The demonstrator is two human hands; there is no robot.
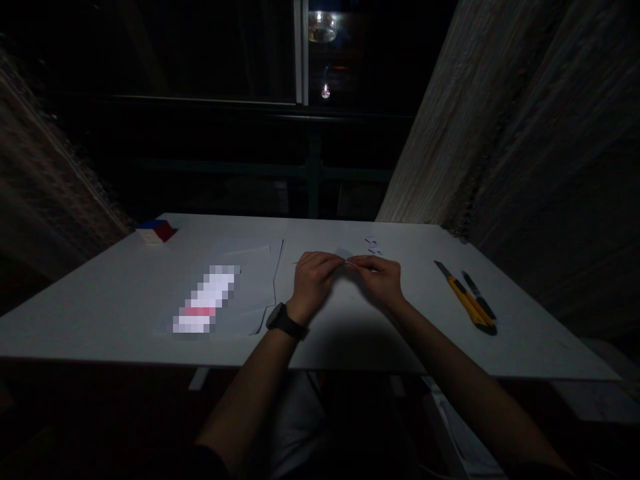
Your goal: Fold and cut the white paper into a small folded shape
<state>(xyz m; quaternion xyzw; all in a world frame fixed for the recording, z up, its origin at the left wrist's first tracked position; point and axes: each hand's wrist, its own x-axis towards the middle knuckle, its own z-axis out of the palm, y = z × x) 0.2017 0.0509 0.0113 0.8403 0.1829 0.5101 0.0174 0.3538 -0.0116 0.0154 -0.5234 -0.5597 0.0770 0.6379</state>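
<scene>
In the dim head view, my left hand [316,275] and my right hand [377,275] meet over the middle of a white table. Fingertips of both hands are pinched together on a small, thin white piece of paper [349,263], mostly hidden by the fingers. A dark watch [286,321] is strapped round my left wrist. Just beyond my right hand lie small pale slips with dark marks [373,245]. White paper sheets [255,287] are spread to the left of my left hand.
A lit, pixelated screen-like shape [205,300] lies over the sheets. At the right are a yellow box cutter [467,300] and a dark pen [479,294]. A puzzle cube [156,231] sits at the far left corner. Curtains [425,120] hang beside a dark window.
</scene>
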